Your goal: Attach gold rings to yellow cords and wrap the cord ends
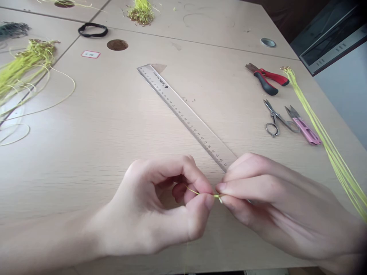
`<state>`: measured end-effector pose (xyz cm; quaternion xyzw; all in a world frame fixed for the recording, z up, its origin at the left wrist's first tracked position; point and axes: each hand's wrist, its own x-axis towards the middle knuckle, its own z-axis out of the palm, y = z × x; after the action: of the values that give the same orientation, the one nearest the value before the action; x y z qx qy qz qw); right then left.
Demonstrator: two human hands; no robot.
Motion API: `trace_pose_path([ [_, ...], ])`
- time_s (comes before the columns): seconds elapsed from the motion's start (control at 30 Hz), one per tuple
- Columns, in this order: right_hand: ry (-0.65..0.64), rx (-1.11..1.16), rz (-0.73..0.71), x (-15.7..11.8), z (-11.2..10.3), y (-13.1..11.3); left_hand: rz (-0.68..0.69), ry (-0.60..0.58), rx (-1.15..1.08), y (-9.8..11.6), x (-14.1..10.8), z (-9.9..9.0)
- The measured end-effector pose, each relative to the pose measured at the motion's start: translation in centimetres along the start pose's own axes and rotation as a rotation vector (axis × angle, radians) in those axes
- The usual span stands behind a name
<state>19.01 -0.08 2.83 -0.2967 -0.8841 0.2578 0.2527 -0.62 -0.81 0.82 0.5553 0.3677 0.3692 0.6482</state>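
Cord (202,193), thin and yellow-green, is pinched in the air between the person's two hands, just above the desk, with a small pale tip showing where the hands meet. The left hand (149,206) has its thumb and forefinger closed on the cord, while its other fingers curl in toward the palm. The right hand (272,202) grips the cord's end in a narrow pinch, thumb below and forefinger above, its fingertips (222,187) just beside those of the left hand. Behind them, a metal ruler (183,114) lies slantwise across the pale wood-grain desk (86,172), its near end reaching the right hand. Further right sit pliers (265,78) with red and black handles, steel scissors (276,120), pink thread snips (304,126) and a long bundle of yellow-green cords (323,130). Another bundle (23,72) lies at the far left, not far from a black elastic band (93,29).
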Motion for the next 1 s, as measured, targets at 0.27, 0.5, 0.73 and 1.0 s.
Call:
trace_pose_path([
  [0.27, 0.042, 0.027, -0.001, 0.09, 0.11, -0.06, -0.004, -0.017, 0.0, 0.0, -0.03, -0.01],
  [0.5, 0.039, 0.018, 0.007, 0.01, 0.15, -0.13, -0.004, -0.007, 0.023, -0.05, 0.06, -0.03],
  [0.73, 0.04, 0.015, -0.003, -0.13, 0.21, -0.12, -0.001, -0.019, 0.04, -0.03, -0.03, -0.08],
  [1.0, 0.047, -0.003, -0.013, -0.06, 0.26, -0.19, 0.003, -0.016, 0.064, -0.05, -0.05, -0.05],
])
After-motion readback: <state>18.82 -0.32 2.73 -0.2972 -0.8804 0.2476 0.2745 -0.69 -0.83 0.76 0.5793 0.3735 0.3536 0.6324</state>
